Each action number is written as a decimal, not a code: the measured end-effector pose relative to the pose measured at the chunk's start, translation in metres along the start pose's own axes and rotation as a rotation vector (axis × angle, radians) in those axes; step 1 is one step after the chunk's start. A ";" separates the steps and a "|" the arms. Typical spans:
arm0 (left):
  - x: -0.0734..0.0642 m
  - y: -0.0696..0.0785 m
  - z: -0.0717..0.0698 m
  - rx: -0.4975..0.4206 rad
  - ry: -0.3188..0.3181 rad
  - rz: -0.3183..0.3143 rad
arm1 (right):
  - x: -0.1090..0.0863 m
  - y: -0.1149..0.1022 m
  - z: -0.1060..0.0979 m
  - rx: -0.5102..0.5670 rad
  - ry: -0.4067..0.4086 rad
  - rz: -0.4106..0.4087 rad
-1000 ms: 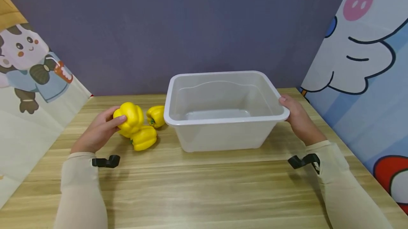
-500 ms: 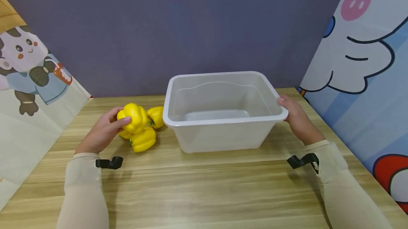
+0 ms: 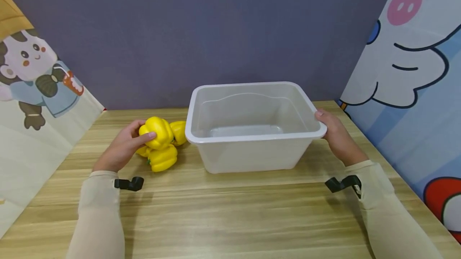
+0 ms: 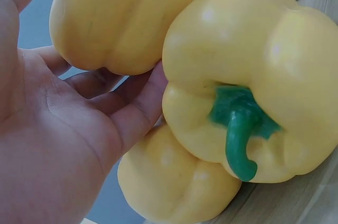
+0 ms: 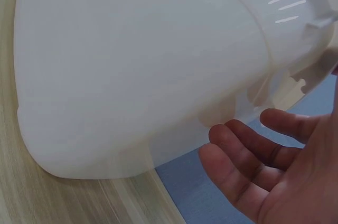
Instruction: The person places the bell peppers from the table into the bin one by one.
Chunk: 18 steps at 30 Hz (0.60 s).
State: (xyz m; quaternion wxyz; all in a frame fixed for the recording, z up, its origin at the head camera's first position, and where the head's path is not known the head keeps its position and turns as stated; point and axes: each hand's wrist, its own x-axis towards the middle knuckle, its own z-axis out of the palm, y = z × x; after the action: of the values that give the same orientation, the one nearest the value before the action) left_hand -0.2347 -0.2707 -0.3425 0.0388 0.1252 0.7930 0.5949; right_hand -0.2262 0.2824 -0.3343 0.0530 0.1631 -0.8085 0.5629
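Observation:
My left hand holds a yellow bell pepper, thumb on its near side. In the left wrist view that bell pepper sits between thumb and fingers, above the palm. Just below it lies another yellow bell pepper, whose green stem shows large in the left wrist view. A further bell pepper touches or nearly touches the bin, and one more is mostly hidden behind my hand. My right hand grips the right rim of a white plastic bin, thumb on top, fingers underneath.
The bin stands on a wood-grain table, its inside showing no contents. A dark grey-blue panel rises behind it. Cartoon-printed sheets flank the table at left and right. A black strap mount sits on each wrist.
My left hand has moved a little to the right with the bell pepper, closer to the bin. The right hand and bin have stayed in place.

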 end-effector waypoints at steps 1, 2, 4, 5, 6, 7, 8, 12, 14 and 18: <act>0.000 0.000 0.000 0.003 0.006 -0.002 | 0.000 0.000 0.000 0.005 0.000 -0.001; 0.000 -0.001 0.001 0.006 0.010 -0.004 | 0.000 0.000 0.000 0.012 0.000 -0.001; 0.001 -0.001 0.002 0.012 0.016 -0.011 | 0.000 0.000 0.001 0.018 0.002 -0.001; 0.001 -0.001 0.002 0.017 0.018 -0.015 | 0.000 0.000 0.001 0.021 0.004 -0.002; 0.002 -0.001 0.002 0.022 0.020 -0.016 | 0.000 0.000 0.001 0.020 0.005 -0.006; 0.002 -0.001 0.003 0.028 0.021 -0.019 | 0.000 0.000 0.001 0.020 0.006 -0.009; 0.002 -0.001 0.003 0.035 0.021 -0.020 | 0.000 0.000 0.000 0.019 0.005 -0.013; 0.003 0.000 0.004 0.056 0.028 -0.023 | -0.001 -0.001 0.000 0.027 0.011 -0.013; 0.004 0.000 0.004 0.060 0.030 -0.027 | -0.001 -0.001 0.000 0.037 0.011 -0.005; 0.004 0.000 0.005 0.057 0.036 -0.033 | -0.001 -0.002 0.000 0.041 0.011 0.004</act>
State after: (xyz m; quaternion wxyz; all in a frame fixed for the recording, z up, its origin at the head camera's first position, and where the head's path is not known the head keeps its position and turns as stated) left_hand -0.2376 -0.2651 -0.3435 0.0309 0.1025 0.8123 0.5733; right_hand -0.2245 0.2818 -0.3331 0.0530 0.1592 -0.7969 0.5803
